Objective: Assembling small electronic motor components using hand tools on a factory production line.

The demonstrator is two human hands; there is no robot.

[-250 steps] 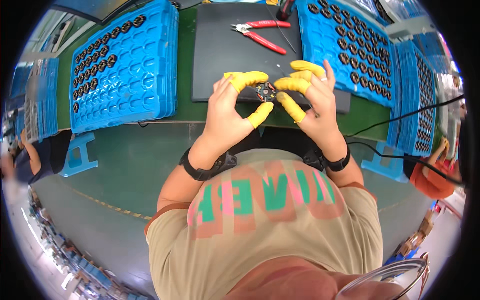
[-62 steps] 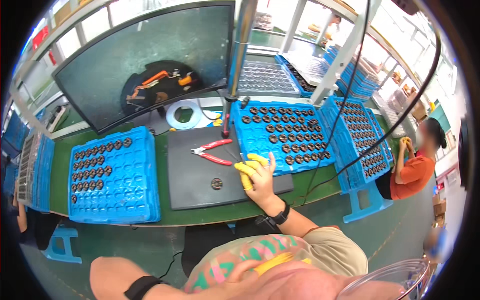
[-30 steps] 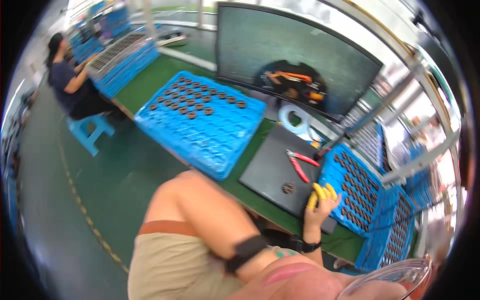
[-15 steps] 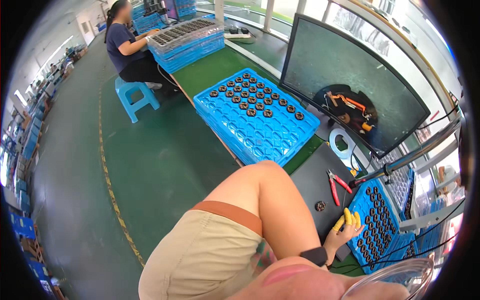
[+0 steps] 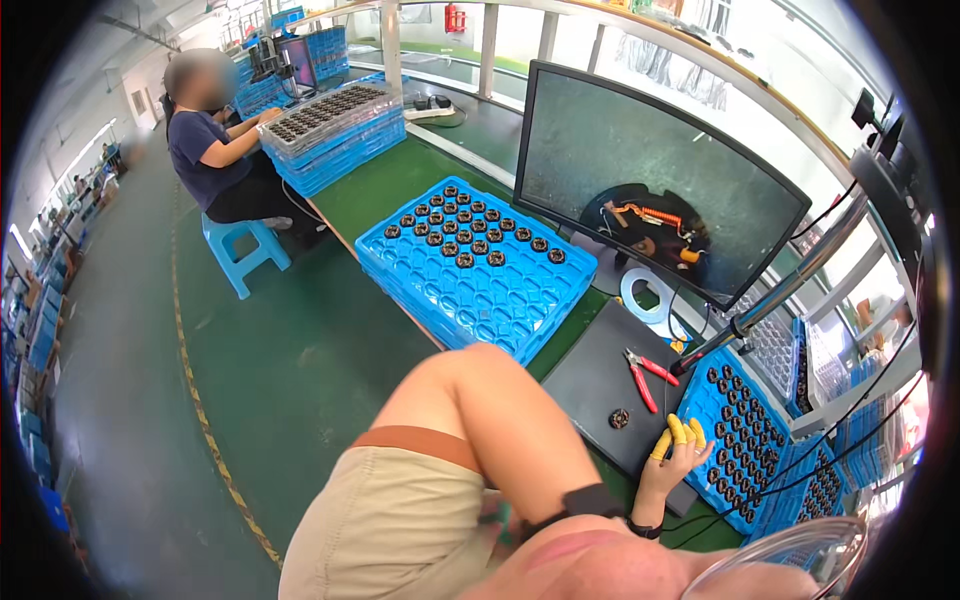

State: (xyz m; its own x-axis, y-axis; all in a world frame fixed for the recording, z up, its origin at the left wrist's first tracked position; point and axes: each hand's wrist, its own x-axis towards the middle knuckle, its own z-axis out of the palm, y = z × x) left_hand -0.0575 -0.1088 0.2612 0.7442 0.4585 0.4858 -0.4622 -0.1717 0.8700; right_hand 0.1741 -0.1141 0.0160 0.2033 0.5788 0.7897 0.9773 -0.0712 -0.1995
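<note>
Round part has been released; work seems paused. Right hand, loosely spread, at its four o'clock; hidden left hand, I can't tell.

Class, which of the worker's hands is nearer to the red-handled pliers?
Right. The right hand is just below the pliers in the picture, apart from them. The left hand is out of sight; the left forearm folds toward the body, farther off.

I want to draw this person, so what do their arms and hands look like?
The right hand wears yellow finger covers, with a black band at its wrist. The left arm has a short beige sleeve with a brown-orange cuff and a black wristband. The left hand is hidden.
</note>
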